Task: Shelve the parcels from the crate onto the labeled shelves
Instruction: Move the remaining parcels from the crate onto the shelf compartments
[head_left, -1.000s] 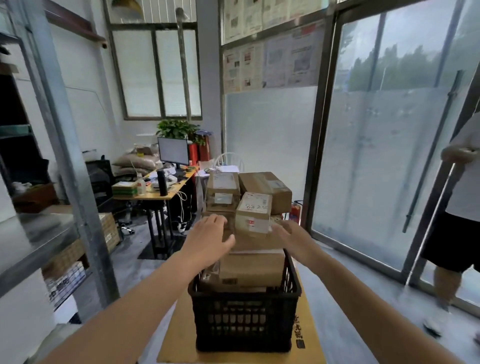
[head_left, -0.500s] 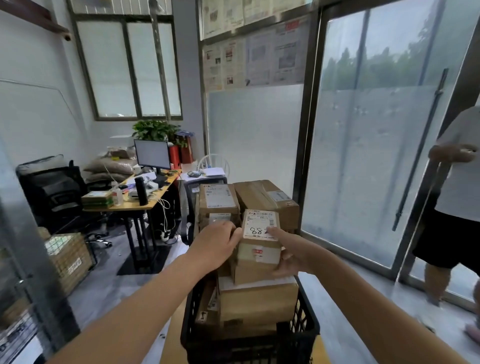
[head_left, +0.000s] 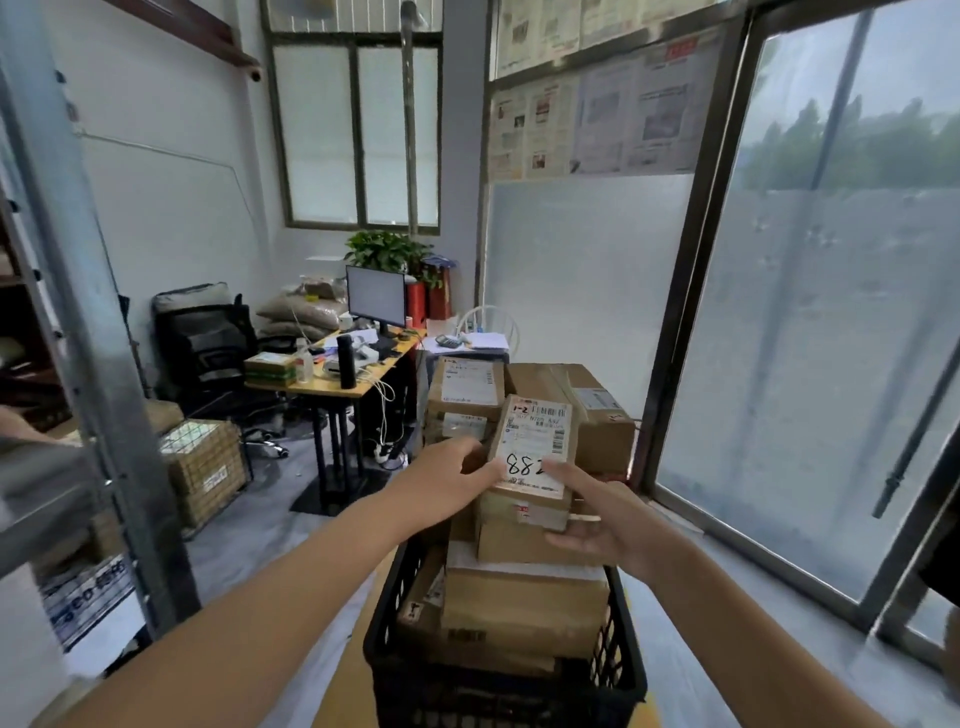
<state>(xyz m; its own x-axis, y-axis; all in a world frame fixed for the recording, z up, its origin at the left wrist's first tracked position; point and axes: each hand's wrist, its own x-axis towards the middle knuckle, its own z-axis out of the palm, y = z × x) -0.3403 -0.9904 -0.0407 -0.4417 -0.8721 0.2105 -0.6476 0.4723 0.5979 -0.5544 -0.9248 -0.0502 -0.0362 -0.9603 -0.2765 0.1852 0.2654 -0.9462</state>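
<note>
Both my bare forearms stretch forward and converge. My left hand grips the left side of a small parcel, thumb on top. My right hand holds its right side, thumb on top, fingers spread beneath.

Gripped a small labelled parcel from both sides: left hand at its left edge, right hand at its right, thumb on the label beside handwritten 882. Held it tilted over other cardboard parcels stacked in a black crate. Stood near a grey metal shelf post on the left, with a cluttered desk and monitor farther back.
</note>
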